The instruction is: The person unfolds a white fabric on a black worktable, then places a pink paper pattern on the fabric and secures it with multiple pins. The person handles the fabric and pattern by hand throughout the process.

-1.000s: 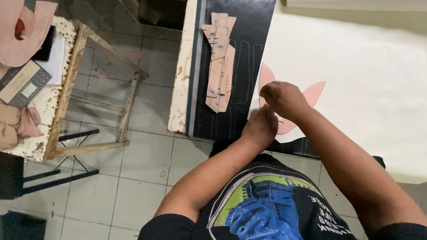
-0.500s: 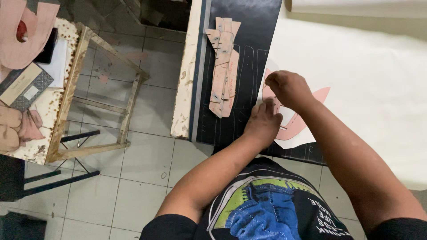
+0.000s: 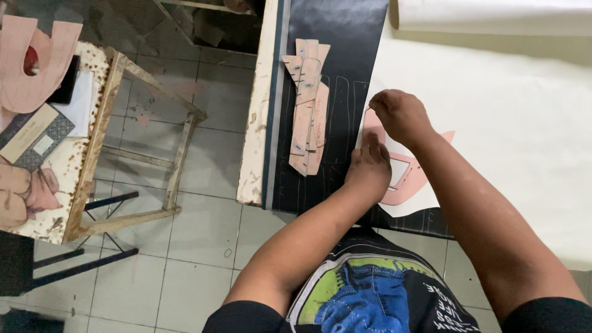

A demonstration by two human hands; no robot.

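Both hands down on the pink pattern piece [image 3: 401,179], just right of the black sheet [image 3: 336,74].
Left hand [image 3: 369,168] presses flat, fingers spread, clasping nothing; right hand [image 3: 401,114] is fisted at the piece's top edge, contents hidden. If the left palm eases, the piece could skid on the pale paper [image 3: 518,117]. Stacked templates [image 3: 308,114] lie further left on the counter [image 3: 254,123].

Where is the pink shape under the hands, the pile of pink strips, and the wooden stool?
Pink shape [image 3: 401,179]: head view, on its middle cutout area.
Pile of pink strips [image 3: 306,117]: head view, on the top strip.
Wooden stool [image 3: 176,166]: head view, on its right leg.
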